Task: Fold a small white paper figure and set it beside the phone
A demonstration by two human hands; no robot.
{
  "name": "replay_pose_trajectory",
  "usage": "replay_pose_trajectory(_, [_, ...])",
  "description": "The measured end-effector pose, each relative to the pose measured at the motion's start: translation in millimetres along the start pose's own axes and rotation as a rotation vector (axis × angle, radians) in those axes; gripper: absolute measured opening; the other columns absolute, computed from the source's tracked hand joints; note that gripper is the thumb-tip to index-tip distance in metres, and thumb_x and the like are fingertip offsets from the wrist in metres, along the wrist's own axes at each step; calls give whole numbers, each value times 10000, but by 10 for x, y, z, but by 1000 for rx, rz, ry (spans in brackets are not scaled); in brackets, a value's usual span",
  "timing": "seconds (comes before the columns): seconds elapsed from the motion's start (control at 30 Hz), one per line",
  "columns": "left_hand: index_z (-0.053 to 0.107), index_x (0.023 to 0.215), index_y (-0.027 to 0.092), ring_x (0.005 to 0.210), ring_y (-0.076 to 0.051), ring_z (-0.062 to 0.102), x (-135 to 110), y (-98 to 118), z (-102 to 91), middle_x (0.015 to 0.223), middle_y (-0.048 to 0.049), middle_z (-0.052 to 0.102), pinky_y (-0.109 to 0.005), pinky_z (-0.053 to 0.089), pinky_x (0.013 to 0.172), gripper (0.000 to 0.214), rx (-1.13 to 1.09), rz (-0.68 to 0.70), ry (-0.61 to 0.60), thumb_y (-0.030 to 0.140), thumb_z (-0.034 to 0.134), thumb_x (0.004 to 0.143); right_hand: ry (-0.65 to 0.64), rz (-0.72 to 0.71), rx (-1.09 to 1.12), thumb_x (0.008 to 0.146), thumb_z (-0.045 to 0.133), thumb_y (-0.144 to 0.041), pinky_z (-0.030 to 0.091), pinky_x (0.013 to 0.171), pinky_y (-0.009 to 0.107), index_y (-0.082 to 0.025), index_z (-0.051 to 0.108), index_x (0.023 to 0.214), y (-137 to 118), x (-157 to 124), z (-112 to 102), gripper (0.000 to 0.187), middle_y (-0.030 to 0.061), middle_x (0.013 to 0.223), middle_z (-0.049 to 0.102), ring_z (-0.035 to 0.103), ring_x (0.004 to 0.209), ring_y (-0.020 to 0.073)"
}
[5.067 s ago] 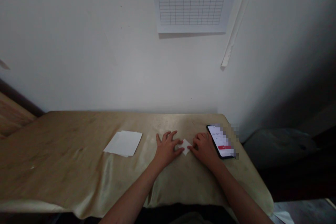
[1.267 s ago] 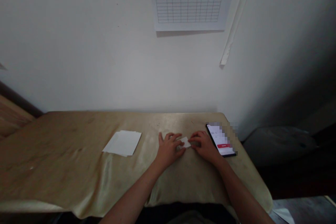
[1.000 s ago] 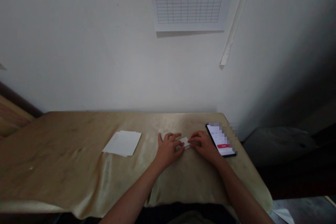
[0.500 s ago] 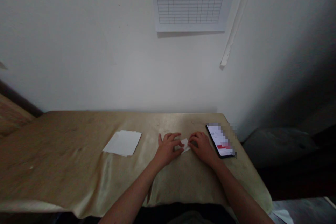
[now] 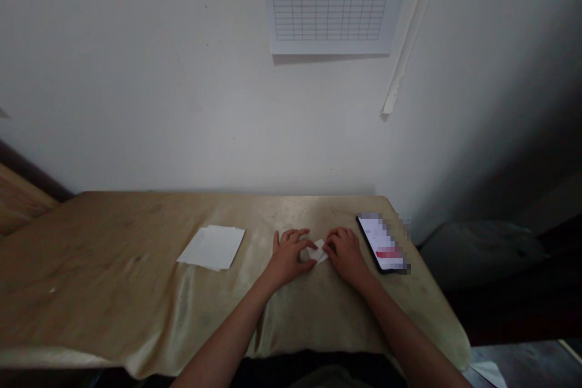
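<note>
A small white piece of folded paper (image 5: 319, 251) lies on the cloth-covered table between my two hands. At its left edge, the index finger and thumb of my left hand (image 5: 291, 254) hold it, while the other fingers spread out above the table. My right hand (image 5: 344, 250) has its fingers curled and its fingertips gripping the paper's right side. The fingers hide part of the paper's edges. To the left of my left hand lies a loose stack of white paper sheets (image 5: 213, 247), slightly fanned out.
A phone (image 5: 382, 242) with its screen lit lies right of my right hand, near the right edge of the table (image 5: 113, 267). Behind the table rises a white wall with a printed grid sheet (image 5: 330, 0). A dark rounded object (image 5: 486, 254) stands beyond the table's right side.
Both hands have shifted very slightly to the left with the folded paper. My right fingertips sit a little further over the paper. The stack and phone stay put.
</note>
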State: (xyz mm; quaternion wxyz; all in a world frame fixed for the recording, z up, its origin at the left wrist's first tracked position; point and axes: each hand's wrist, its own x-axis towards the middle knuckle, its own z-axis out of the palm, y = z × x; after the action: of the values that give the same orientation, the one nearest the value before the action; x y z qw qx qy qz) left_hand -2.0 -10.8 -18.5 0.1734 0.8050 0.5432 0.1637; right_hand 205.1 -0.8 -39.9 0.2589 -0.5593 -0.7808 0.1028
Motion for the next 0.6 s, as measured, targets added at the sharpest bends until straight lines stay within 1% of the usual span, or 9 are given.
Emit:
replay_pose_trajectory(0.2, [721, 1068, 392, 1397, -325, 357, -7, -26, 11, 1497, 23, 502, -715, 64, 1152, 282, 12, 17, 0, 406, 762, 790, 20, 16, -42, 911, 613, -245, 368, 1004, 448, -218, 675, 898, -24, 11, 27, 69, 86, 1081, 633, 502, 1107, 275])
replay_pose_trajectory(0.37, [722, 1071, 401, 1395, -319, 367, -9, -23, -8, 1497, 32, 504, -707, 81, 1158, 288, 18, 21, -6, 383, 763, 787, 30, 44, -101, 912, 608, -253, 351, 1016, 474, -211, 670, 901, -81, 9, 41, 75, 97, 1103, 631, 504, 1113, 284])
replay_pose_trajectory(0.5, [728, 1069, 393, 1400, -322, 363, -9, -3, -34, 1502, 21, 502, -703, 84, 1161, 292, 15, 13, -20, 378, 763, 780, 43, 54, -154, 910, 607, -255, 330, 1026, 504, -206, 672, 906, -128, 5, 32, 82, 119, 1095, 638, 492, 1129, 307])
replay_pose_trajectory(0.6, [733, 1070, 392, 1407, -323, 358, -9, 10, -48, 1503, 22, 504, -699, 79, 1166, 296, 7, 4, -25, 368, 764, 776, 42, 51, -166, 909, 612, -261, 323, 1029, 504, -205, 676, 915, -135, 2, 29, 85, 123, 1091, 639, 489, 1133, 310])
